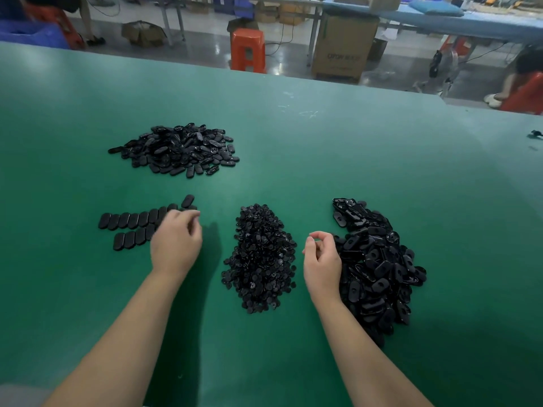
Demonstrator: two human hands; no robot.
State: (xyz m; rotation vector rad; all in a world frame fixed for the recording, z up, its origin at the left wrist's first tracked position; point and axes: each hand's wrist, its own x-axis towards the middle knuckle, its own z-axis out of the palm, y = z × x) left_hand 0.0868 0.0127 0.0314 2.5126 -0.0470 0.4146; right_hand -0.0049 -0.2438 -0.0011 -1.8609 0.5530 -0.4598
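I'd butt the next one flush against the row of oval caps [129, 221]; left hand [176, 242] fingers curled, hold unclear, right hand [321, 259] fingers loose, empty.

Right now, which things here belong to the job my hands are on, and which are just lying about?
In the job: left hand, over the rows of oval pieces; right hand, beside the pile of oval shells; pile of small round parts; far pile of ovals.
Lying about: orange stool; cardboard box; small black item at far right.
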